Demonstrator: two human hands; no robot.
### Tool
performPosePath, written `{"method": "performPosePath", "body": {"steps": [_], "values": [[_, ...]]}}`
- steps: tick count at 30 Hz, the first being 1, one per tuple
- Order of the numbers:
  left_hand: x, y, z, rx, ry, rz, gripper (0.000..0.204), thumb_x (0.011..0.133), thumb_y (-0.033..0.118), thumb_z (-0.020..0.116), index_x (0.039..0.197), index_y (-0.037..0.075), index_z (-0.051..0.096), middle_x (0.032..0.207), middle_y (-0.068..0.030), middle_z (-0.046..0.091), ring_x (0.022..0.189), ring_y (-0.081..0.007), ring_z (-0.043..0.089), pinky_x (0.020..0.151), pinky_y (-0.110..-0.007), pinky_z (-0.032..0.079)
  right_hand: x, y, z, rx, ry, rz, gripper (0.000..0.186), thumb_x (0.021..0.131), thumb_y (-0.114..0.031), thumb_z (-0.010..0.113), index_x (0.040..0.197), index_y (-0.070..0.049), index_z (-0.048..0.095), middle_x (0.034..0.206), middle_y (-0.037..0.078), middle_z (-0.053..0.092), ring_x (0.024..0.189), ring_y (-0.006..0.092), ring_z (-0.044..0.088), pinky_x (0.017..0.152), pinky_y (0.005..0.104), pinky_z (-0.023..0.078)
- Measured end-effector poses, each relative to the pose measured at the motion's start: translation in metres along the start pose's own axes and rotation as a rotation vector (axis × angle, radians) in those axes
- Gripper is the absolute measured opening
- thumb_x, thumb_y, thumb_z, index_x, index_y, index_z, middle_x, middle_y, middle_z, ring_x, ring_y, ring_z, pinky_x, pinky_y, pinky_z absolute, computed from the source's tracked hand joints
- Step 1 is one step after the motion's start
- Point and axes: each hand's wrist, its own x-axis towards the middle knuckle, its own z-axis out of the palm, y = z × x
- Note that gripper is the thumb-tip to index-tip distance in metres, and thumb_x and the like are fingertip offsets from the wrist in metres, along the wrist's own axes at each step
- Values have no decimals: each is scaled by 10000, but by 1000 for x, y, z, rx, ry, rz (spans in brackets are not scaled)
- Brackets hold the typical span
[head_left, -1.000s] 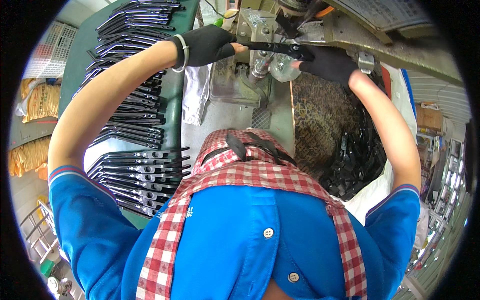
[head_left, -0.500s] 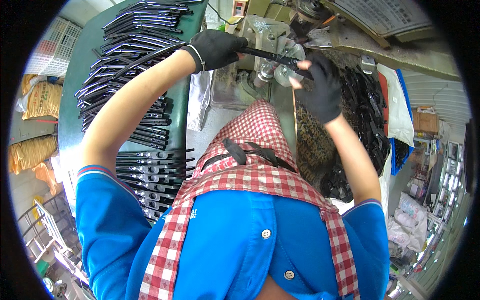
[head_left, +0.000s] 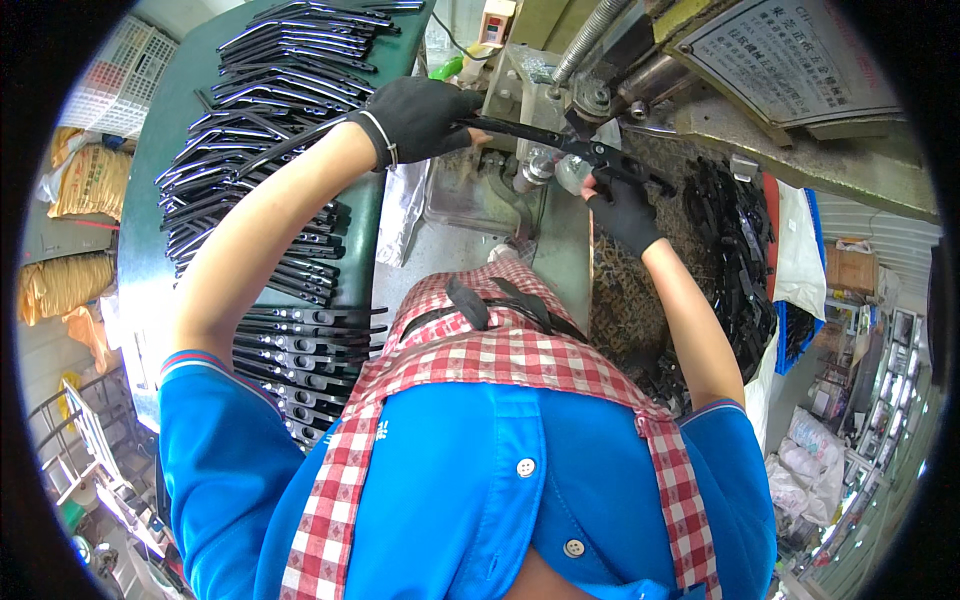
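right hand (head_left: 622,205) moved up | grips black bar (head_left: 545,138) | parts pile (head_left: 745,255) beside

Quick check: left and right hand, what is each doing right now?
Left hand: closed around one end of the long black metal strip.
Right hand: gripping the strip's other end at the press.

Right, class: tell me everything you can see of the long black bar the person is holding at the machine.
The long black bar is a slim, flat strip that looks like dark painted metal, much like the stacked pieces on the green table. It lies roughly level, tilting slightly down to the right, across the machine's head. The gloved left hand grips its left end; the gloved right hand holds it near the right end.
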Motion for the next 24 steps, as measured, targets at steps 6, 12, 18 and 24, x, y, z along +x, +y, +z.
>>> {"method": "performPosePath", "body": {"steps": [6, 12, 18, 24], "values": [[8, 23, -1, -39, 145, 140, 383, 875, 271, 558, 1240, 160, 524, 903, -164, 643, 784, -350, 634, 679, -434, 504, 53, 49, 30, -354, 23, 108, 289, 833, -308, 576, 975, -75, 673, 906, 173, 657, 888, 356, 625, 778, 411, 486], [-78, 6, -2, -93, -100, -81, 317, 845, 216, 591, 1143, 110, 605, 850, -183, 645, 769, -336, 639, 674, -425, 502, 84, 76, 61, -493, -113, 127, 340, 835, -376, 529, 1038, -136, 659, 1032, 178, 634, 998, 355, 583, 813, 456, 467], [-259, -42, 31, -216, -290, -433, 222, 775, 179, 602, 987, 156, 664, 783, -141, 640, 808, -322, 629, 686, -413, 489, 76, 83, 58, -437, -24, 159, 242, 819, -252, 545, 973, -100, 655, 917, 204, 636, 888, 395, 598, 739, 471, 467], [-388, -45, 86, -80, -457, -744, 243, 733, 151, 621, 966, 110, 677, 902, -135, 664, 852, -322, 634, 747, -398, 506, 79, 100, 59, -305, 16, 77, 256, 801, -205, 596, 985, -36, 652, 859, 210, 643, 824, 343, 631, 700, 396, 470]]}}
